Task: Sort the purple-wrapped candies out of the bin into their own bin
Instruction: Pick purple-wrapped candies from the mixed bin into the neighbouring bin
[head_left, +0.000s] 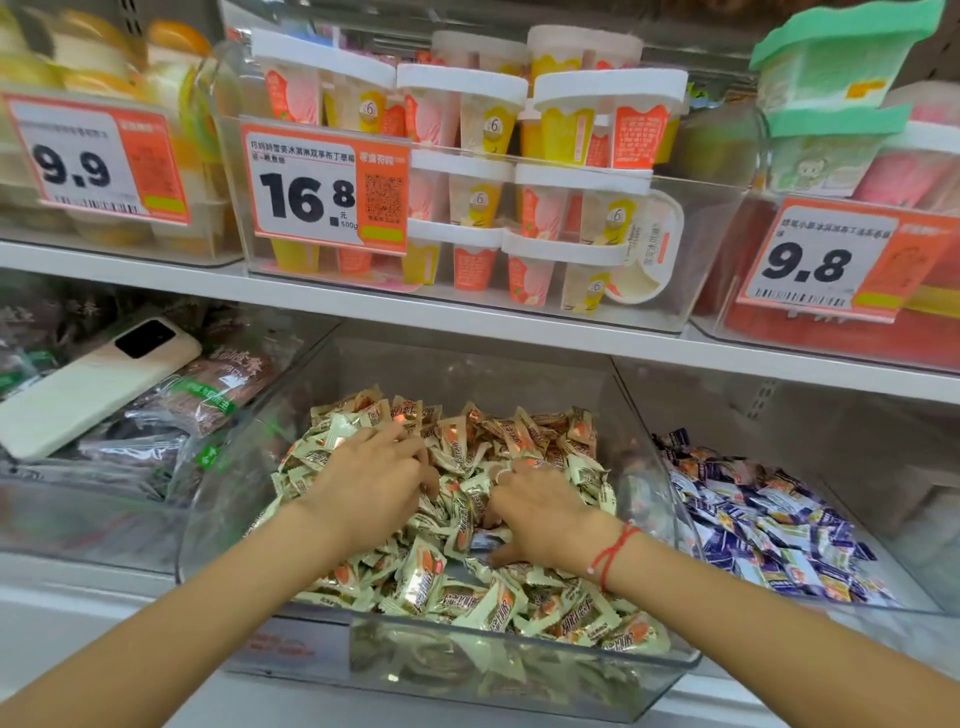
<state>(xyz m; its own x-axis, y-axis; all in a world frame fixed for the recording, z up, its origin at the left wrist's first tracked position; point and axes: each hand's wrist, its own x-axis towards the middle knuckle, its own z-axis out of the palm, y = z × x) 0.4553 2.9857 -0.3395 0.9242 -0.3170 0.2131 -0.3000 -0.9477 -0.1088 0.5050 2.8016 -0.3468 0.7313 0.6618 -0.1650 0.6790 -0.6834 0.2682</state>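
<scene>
The clear middle bin (519, 670) holds a heap of cream-and-green wrapped candies (467, 597). Both my hands are down in this heap. My left hand (369, 478) lies palm down on the left of the pile, its fingers spread and pressing into the wrappers. My right hand (540, 512), with a red string on its wrist, curls its fingers and thumb round a purple-wrapped candy (487, 541) that peeks out of the heap. The clear bin (883, 597) to the right holds several purple-wrapped candies (763, 525).
A white phone (98, 387) rests on dark snack packets (208, 395) in the left bin. The shelf above carries clear bins of pudding cups (467, 171) with orange price tags (324, 192). The shelf edge (519, 325) runs just above the candy bins.
</scene>
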